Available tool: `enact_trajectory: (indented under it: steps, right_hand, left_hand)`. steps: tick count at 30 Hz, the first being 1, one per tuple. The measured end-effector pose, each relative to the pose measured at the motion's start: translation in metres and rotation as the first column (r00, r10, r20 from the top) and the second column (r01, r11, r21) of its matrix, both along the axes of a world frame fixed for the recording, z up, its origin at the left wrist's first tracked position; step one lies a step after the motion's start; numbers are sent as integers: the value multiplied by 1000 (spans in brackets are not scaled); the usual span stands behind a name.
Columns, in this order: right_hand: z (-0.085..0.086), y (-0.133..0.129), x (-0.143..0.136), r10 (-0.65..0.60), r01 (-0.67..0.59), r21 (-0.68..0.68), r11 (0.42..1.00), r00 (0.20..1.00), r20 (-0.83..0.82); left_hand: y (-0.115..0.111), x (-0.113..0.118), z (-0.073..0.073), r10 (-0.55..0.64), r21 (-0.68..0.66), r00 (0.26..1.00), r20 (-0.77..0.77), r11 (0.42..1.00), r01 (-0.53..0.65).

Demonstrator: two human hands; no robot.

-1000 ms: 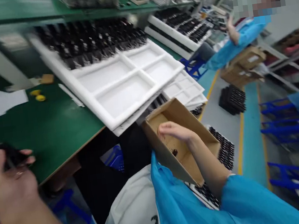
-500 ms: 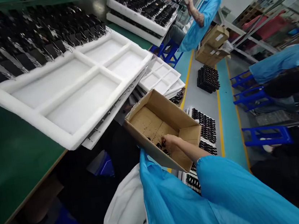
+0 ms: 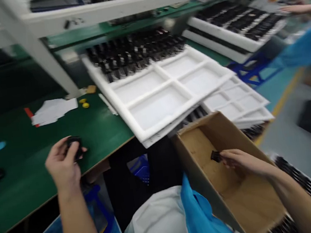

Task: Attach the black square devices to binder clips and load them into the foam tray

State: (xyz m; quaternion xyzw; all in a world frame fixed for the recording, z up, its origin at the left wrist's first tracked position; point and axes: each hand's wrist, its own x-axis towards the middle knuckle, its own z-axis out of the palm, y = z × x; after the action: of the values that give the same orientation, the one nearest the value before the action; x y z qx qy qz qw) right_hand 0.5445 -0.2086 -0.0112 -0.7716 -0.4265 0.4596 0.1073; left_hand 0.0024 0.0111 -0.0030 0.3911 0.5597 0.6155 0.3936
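Left hand (image 3: pixel 64 161) grasps dark piece (image 3: pixel 76 140) above green surface (image 3: pixel 98 125); right hand (image 3: pixel 237 158) pinches small black piece (image 3: pixel 215 156) over open cardboard box (image 3: pixel 222 134), neither released. White tray (image 3: pixel 129 118) looks part-filled: black parts (image 3: pixel 136 54) line far end, four near compartments (image 3: pixel 161 108) show white bottoms.

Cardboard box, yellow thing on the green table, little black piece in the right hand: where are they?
Cardboard box (image 3: pixel 254 206): head view, on its bare inside.
Yellow thing (image 3: pixel 85 105): head view, on its nearer part.
Little black piece (image 3: pixel 215 156): head view, on its uncovered end.
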Motion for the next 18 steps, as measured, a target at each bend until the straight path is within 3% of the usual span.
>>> enact_trajectory:
  steps: [2,4,6,8,10,13,15,18]
  right_hand:
    - [27,18,-37,39,-32,33,999,964,-262]
    - [46,37,-94,159,-167,23,986,874,-459]
    - [56,56,-160,312,-334,77,940,739,-597]
    - [58,76,-222,423,-392,203,897,632,-649]
    - [52,100,-271,431,-312,301,901,559,-709]
    - [37,144,-317,337,-92,336,937,485,-807]
    - [26,175,-336,307,5,359,933,505,-807]
    - [13,210,-354,329,37,418,908,555,-764]
  left_hand:
    - [-1,5,1,-7,-10,999,40,1000,7]
    - [0,7,0,-34,-12,998,45,999,35]
    - [-2,5,0,-65,-8,997,37,998,65]
    - [-7,0,2,-101,-17,995,24,995,101]
    - [-14,-7,5,-133,-38,991,-4,990,133]
    - [-26,-19,8,-193,-57,980,-36,980,191]
    - [-34,-25,9,-244,-56,969,-34,969,242]
    - [-42,-32,8,-299,-47,954,-36,954,297]
